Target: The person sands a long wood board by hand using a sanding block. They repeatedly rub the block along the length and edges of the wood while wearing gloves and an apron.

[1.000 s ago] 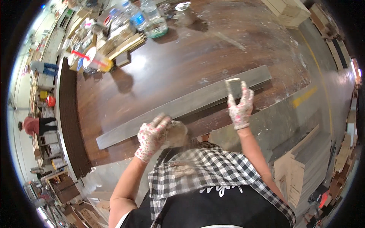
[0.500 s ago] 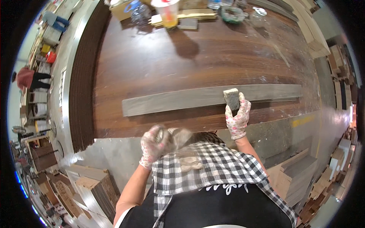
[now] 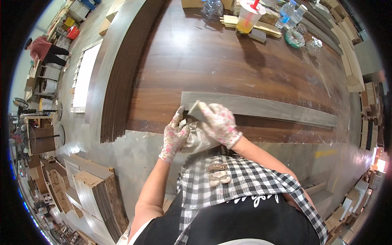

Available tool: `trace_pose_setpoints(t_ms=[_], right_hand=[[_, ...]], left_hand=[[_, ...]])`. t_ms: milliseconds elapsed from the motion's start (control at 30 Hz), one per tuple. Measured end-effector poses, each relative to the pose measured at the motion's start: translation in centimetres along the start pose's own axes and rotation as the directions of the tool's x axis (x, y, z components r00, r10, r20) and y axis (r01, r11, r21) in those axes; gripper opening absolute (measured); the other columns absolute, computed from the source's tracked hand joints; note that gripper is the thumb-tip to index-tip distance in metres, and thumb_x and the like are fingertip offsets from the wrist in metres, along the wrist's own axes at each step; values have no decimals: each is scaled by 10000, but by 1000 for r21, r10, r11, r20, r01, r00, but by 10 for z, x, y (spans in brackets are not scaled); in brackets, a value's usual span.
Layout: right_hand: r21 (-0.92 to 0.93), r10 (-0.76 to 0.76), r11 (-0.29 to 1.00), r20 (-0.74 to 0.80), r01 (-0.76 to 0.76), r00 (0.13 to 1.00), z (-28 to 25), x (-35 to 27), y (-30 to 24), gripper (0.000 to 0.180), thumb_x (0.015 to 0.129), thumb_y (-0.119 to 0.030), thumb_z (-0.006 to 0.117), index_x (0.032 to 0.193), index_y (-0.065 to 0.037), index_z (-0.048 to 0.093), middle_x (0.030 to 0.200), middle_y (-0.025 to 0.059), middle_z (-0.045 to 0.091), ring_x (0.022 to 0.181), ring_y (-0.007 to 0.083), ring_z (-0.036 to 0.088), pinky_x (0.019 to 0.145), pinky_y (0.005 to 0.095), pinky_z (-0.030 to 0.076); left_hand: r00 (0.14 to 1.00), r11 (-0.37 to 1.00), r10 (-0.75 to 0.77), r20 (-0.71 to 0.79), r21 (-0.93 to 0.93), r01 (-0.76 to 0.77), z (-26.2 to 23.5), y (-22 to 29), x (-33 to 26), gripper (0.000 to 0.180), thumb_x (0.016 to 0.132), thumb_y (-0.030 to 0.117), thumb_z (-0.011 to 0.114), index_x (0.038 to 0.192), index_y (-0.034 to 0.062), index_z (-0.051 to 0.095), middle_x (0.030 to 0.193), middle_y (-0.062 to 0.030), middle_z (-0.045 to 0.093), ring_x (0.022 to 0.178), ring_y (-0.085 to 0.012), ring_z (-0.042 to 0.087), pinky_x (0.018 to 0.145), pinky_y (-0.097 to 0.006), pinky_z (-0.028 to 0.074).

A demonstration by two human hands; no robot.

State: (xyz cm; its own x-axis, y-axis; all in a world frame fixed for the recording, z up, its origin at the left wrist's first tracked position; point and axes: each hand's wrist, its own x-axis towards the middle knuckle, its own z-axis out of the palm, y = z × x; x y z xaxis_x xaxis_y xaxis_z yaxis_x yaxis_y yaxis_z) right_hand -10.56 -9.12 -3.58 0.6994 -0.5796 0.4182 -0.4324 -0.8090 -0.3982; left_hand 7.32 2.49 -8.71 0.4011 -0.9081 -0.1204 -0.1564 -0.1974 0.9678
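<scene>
Two grey planks, one over the other, lie across the brown tabletop [image 3: 175,77]; the upper plank [image 3: 265,107] covers most of the lower. At the left end of the planks, my right hand [image 3: 222,124], in a flower-patterned glove, is closed on a grey sanding block [image 3: 197,109], tilted against the plank's end. Close by on the left, my gloved left hand [image 3: 175,136] is closed round a crumpled whitish cloth [image 3: 198,139] at the table's near edge. The right hand and block partly hide the cloth.
A tall stack of planks [image 3: 118,81] borders the table's left side. At the back stand a drink cup [image 3: 248,18], water bottles [image 3: 286,14], a green-bottomed container [image 3: 294,38] and a small jar [image 3: 314,45]. Boxes [image 3: 94,192] stand on the floor at lower left.
My right hand has carried the sanding block from the plank's middle to its left end. My left hand has risen with the cloth to the table edge. The view has shifted left.
</scene>
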Motion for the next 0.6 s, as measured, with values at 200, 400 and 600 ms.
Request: trace_pose_setpoints(t_ms=[200,400,600], right_hand=[[18,-76,997,33,76,997,3,7,-1,580,748,-73,661,1325,-84,596,954,114,657,770,278,630,689,406,536],[30,195,980,-35,-194,980,-49,-50,21,620,753,-189,743,1347,-85,596,1085,169,628,941,324,641,825,458,539],[-18,32,999,-12,-32,999,-3,5,-7,438,827,-133,686,1262,-161,656,1081,114,646,934,294,645,759,403,537]], left_hand=[[972,996,-94,-215,-32,89,-28,-3,-32,529,847,-47,553,1372,14,561,1298,-104,644,1167,-183,606,992,-308,486],[980,987,-130,-154,-113,113,-24,18,-47,396,829,-65,556,1206,-14,665,1150,-82,706,1031,-152,638,935,-285,498],[993,991,-70,97,-103,80,7,57,-31,310,793,-71,566,1057,-15,717,980,-79,735,920,-153,688,877,-289,532]])
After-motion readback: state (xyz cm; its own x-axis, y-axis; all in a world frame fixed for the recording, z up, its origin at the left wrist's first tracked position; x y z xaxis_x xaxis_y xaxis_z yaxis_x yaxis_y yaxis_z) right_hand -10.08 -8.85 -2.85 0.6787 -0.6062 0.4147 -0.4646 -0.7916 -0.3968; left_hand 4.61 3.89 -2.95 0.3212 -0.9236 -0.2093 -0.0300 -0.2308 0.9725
